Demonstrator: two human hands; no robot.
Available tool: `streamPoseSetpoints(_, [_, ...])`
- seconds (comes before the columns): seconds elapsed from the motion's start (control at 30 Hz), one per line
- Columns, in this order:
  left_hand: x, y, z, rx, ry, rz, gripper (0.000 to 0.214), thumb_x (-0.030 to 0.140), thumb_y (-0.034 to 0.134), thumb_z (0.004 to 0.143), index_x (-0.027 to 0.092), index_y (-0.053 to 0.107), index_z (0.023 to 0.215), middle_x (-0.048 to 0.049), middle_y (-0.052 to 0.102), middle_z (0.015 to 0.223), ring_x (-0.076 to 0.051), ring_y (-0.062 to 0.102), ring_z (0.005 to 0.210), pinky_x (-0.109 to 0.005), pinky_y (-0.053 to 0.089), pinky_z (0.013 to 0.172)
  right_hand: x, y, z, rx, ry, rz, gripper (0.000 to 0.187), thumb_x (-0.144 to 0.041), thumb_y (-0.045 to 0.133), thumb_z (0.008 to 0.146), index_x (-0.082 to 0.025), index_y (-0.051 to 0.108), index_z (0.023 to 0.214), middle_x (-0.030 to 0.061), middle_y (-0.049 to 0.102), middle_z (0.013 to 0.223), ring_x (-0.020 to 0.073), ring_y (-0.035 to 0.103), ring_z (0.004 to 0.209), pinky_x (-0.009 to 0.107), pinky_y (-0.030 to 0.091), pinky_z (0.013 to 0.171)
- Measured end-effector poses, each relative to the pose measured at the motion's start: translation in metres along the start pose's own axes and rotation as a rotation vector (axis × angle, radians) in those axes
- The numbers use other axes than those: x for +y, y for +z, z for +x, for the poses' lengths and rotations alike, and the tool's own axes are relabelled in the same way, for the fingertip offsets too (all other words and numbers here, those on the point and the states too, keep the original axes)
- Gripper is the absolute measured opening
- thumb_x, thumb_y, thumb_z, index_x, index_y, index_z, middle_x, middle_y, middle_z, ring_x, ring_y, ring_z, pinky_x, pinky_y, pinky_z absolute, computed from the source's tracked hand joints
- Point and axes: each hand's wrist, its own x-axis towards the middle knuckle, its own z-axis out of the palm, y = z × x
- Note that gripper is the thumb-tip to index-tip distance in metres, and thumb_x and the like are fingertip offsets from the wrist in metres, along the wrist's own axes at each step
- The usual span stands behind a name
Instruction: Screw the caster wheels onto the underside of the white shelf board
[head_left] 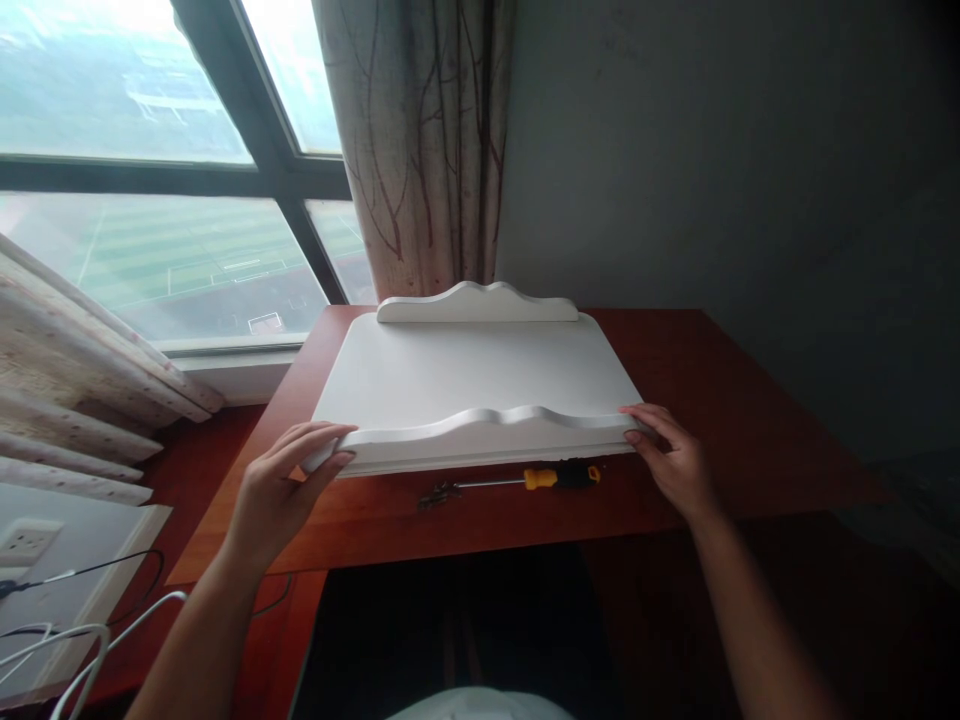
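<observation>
A white panel with rounded corners lies on the reddish-brown table, with a wavy-edged white rail standing along its far side. Along the near side runs a matching wavy-edged white rail. My left hand pinches this near rail at its left end, thumb in front and fingers over the top. At the right end, my right hand grips the same rail in a similar way. Just in front of it lie a yellow-and-black screwdriver and a small heap of screws.
The wooden table stands by a window and a grey wall. A patterned curtain hangs behind it, another curtain at left. White cables and a wall socket are at lower left.
</observation>
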Motion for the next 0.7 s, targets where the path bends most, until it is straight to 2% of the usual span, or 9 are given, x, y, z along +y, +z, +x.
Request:
streamPoseSetpoints(0.23, [-0.004,0.000,0.001,0.007,-0.003,0.005,0.022,0.029,0.066,0.093,0.024,0.068,0.114,-0.0041,0.068,0.111,-0.019,0.063,0.100,-0.025,0.049,0.080,0.002,0.006,0.008,0.010,-0.016,0.015,0.029,-0.043,0.065,0.093,-0.027,0.072,0.117,0.0074,0.066,0.122,0.0256,0.060,0.119,0.043,0.048,0.104])
streamPoseSetpoints(0.5, [-0.007,-0.001,0.008,0.023,-0.026,0.008,0.024,0.036,0.066,0.092,0.021,0.070,0.111,-0.0062,0.069,0.109,-0.021,0.065,0.099,-0.028,0.051,0.080,0.001,0.015,0.015,0.034,-0.049,0.015,0.029,-0.039,0.064,0.095,-0.025,0.072,0.120,0.0072,0.066,0.122,0.0240,0.059,0.119,0.041,0.047,0.104])
streamPoseSetpoints(0.7, [-0.012,0.000,0.014,0.040,-0.021,0.005,0.025,0.036,0.066,0.092,0.022,0.071,0.112,-0.0051,0.070,0.109,-0.020,0.065,0.098,-0.025,0.050,0.071,-0.003,0.017,0.020,0.058,-0.103,-0.048,0.029,-0.038,0.063,0.096,-0.025,0.072,0.121,0.0075,0.068,0.118,0.0242,0.060,0.115,0.040,0.049,0.100])
